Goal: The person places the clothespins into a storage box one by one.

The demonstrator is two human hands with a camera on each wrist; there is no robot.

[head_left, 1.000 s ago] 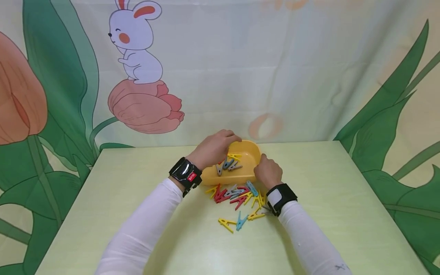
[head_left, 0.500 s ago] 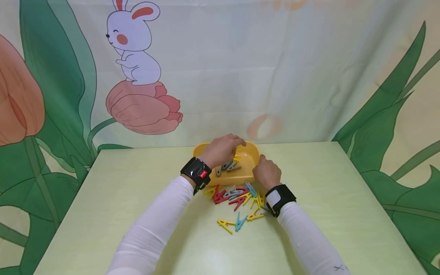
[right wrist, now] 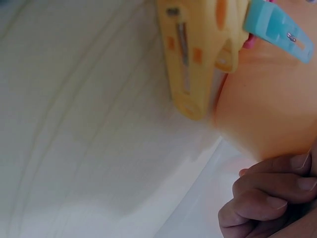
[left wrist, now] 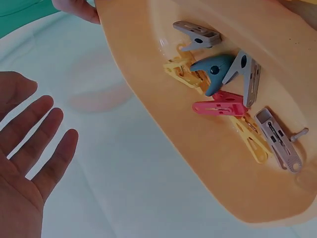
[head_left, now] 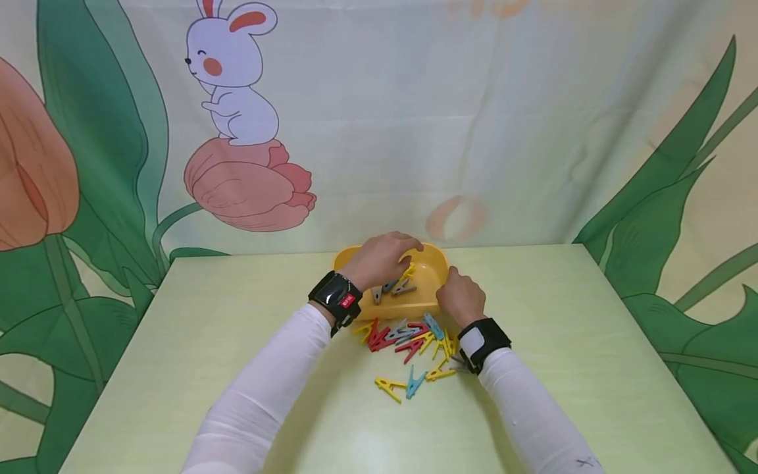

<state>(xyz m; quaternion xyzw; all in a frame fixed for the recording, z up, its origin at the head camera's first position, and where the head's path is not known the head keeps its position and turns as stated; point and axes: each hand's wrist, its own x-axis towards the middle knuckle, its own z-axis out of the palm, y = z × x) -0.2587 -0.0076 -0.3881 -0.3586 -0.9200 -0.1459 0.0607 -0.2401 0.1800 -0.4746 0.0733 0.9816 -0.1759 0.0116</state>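
Note:
A yellow plastic basin (head_left: 435,263) stands near the table's back edge with several clothespins in it, among them a blue one (left wrist: 214,71), a red one (left wrist: 223,105) and grey ones (left wrist: 279,141). My left hand (head_left: 379,257) is over the basin's left part, hiding some of it; the left wrist view shows its fingers (left wrist: 37,134) spread, with nothing between them. With curled fingers, my right hand (head_left: 462,297) grips the basin's right rim. A yellow clothespin (right wrist: 185,64) looms close in the right wrist view.
In front of the basin lies a loose pile of several red, yellow, blue and grey clothespins (head_left: 408,349). Nearer are a yellow clothespin (head_left: 388,388) and a light-blue one (head_left: 415,382). A printed curtain (head_left: 367,131) hangs behind the table (head_left: 249,316).
My left hand has shifted right across the basin, then stayed nearly in place. A yellow clothespin inside the basin now lies more slanted. The right hand keeps its hold on the rim.

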